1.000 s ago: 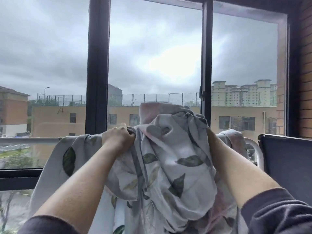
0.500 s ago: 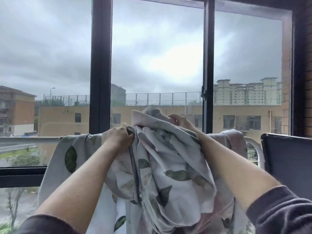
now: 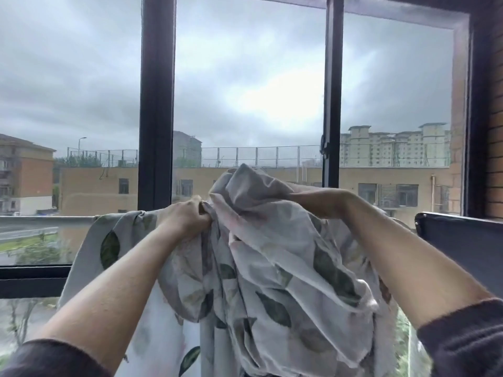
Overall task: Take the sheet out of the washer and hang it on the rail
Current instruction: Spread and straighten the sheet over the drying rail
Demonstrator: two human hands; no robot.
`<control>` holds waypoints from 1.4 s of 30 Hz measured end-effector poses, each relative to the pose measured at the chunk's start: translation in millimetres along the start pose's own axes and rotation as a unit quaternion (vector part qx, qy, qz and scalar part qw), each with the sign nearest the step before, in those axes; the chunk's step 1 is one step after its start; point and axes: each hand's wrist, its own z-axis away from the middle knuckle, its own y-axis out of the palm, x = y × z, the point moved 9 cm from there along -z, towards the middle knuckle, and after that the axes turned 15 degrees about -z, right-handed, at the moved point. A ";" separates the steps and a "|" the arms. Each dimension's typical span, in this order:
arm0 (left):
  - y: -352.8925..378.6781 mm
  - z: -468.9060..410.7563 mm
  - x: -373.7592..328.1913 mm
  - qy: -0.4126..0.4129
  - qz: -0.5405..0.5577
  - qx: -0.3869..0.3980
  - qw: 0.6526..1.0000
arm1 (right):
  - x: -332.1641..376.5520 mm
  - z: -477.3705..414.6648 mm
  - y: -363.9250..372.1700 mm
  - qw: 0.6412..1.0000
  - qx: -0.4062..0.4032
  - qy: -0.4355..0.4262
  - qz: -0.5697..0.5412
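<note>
Rail (image 3: 40, 218) bare at left, room there. Dark panel (image 3: 462, 238) close on right. Sheet (image 3: 272, 268) draped over rail, bunched between arms. Left hand (image 3: 187, 216) fist tight on sheet edge. Right hand (image 3: 324, 202) under raised fold, fingers hidden, grip unclear.

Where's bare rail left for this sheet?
Bare rail runs left of the sheet, out to the picture's edge. Crowded: cloth is bunched between the left hand and right hand, and the dark panel closes off the right.
</note>
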 end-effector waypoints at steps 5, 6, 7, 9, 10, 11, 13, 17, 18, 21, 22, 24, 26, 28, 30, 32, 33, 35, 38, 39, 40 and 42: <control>5.1 0.5 1.0 0.009 -0.003 0.014 1.000 | 3.9 -31.4 2.1 1.000 -0.030 0.005 0.001; 5.4 2.2 0.0 0.014 -0.005 0.017 1.000 | -4.5 -40.8 11.5 0.999 0.000 0.040 0.027; 6.1 3.0 0.1 0.017 -0.006 0.021 1.000 | -13.8 -47.7 23.4 0.995 0.035 0.073 0.049; 5.4 2.8 3.9 0.017 -0.013 0.023 0.999 | -21.1 -55.8 37.6 0.993 0.024 0.073 0.091; 4.6 3.5 7.3 0.016 -0.015 0.025 0.999 | -18.6 -57.6 36.8 0.990 -0.030 0.028 0.136; 4.8 3.4 12.3 0.016 -0.006 0.025 1.000 | -13.4 -55.8 34.8 0.975 -0.092 -0.031 0.198; 6.5 1.1 21.9 0.015 0.012 0.025 0.999 | 0.2 -44.8 26.9 0.933 -0.199 -0.142 0.264; 8.0 -1.2 25.4 0.016 0.019 0.002 1.000 | 15.7 -21.7 1.9 0.912 -0.276 -0.252 0.168; 8.7 -2.2 24.6 0.013 0.020 0.000 1.000 | 20.9 -17.0 -3.9 0.916 -0.274 -0.264 0.125; 8.8 -3.6 21.3 0.009 0.032 0.006 0.999 | 35.1 2.6 -14.1 0.936 -0.221 -0.272 -0.022; 9.8 -5.1 21.6 0.009 0.038 0.009 0.999 | 31.0 5.9 -16.8 0.945 -0.190 -0.260 -0.059; 11.3 -8.3 22.2 0.015 0.041 0.012 0.999 | 19.0 8.0 -12.0 0.964 -0.126 -0.188 -0.137; 10.9 -6.1 19.8 0.017 0.018 0.026 0.999 | -3.1 10.0 -0.8 0.974 -0.047 -0.099 -0.198; 12.0 -4.5 13.6 0.039 -0.008 0.040 0.998 | -16.0 12.7 11.2 0.990 0.015 -0.034 -0.134; 11.1 -3.1 6.7 0.060 -0.018 0.049 0.997 | -28.0 9.6 -2.7 0.999 -0.037 -0.009 0.005; 8.4 -1.8 3.6 0.070 -0.010 0.052 0.996 | -19.3 4.5 -18.8 0.994 -0.095 -0.051 0.005; 5.2 -1.7 3.4 0.062 0.016 0.058 0.996 | -10.8 6.1 -27.8 0.989 -0.115 -0.087 -0.024; -4.7 -4.9 10.6 0.030 0.136 0.065 0.988 | 5.4 13.4 -51.1 0.972 -0.158 -0.146 -0.095; -27.4 -14.1 35.9 -0.067 0.352 0.007 0.933 | 15.5 23.8 -88.1 0.950 -0.206 -0.176 -0.157; -37.3 -17.3 47.7 -0.100 0.383 -0.036 0.918 | 15.1 25.8 -95.7 0.947 -0.214 -0.179 -0.160; -46.0 -19.9 60.0 -0.134 0.395 -0.074 0.906 | 12.3 28.4 -102.4 0.945 -0.226 -0.181 -0.154; -57.4 -23.7 88.9 -0.216 0.306 -0.119 0.919 | 4.5 34.6 -115.8 0.941 -0.258 -0.186 -0.119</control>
